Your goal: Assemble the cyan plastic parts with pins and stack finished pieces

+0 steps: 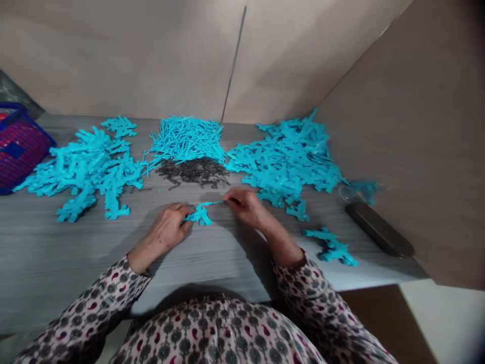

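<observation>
My left hand (pixel 168 227) rests on the grey table (pixel 56 263) with its fingers closed on a small turquoise plastic piece (pixel 200 216). My right hand (pixel 244 205) pinches a thin turquoise stick (pixel 212 203) that reaches to that piece. Both hands sit just in front of a heap of small dark metal pins (pixel 193 171). Behind the pins lies a pile of thin turquoise sticks (pixel 185 137).
Large heaps of turquoise plastic parts lie at the left (pixel 89 169) and right (pixel 288 159). A few finished-looking pieces (pixel 331 247) lie near the right edge, beside a dark oblong case (pixel 379 230). A purple basket (pixel 17 146) stands far left. Beige walls close the back and right.
</observation>
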A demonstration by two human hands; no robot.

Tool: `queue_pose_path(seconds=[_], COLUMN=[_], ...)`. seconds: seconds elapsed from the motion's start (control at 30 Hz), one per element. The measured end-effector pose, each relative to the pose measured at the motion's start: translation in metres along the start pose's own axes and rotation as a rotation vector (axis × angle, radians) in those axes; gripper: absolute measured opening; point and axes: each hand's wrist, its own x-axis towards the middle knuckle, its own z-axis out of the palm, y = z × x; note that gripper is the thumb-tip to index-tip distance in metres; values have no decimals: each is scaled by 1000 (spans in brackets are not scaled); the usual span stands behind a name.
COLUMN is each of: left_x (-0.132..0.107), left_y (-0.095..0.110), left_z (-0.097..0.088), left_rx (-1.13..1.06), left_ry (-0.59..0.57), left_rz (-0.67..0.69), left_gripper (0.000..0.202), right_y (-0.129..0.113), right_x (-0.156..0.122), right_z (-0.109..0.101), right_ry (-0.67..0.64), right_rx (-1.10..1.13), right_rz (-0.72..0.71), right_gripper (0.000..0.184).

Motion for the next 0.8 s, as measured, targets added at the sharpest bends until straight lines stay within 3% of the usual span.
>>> queue_pose_path(seconds=[0.2, 0.43, 0.8], left_x=[19, 22, 21], left_y=[-7, -12, -16], left_z=[8, 18, 21], left_rx=[-19, -95, -158], left_ry=[92, 181, 206], left_rz=[84, 122, 120], left_gripper=[23, 25, 24], right_y=[3, 8, 3], right_x=[-2, 2, 12], right_z=[18, 26, 23], right_ry=[-82, -139, -172], right_rx=[-139, -238, -176], right_rz=[-13, 80, 160], right_gripper=[16, 16, 19])
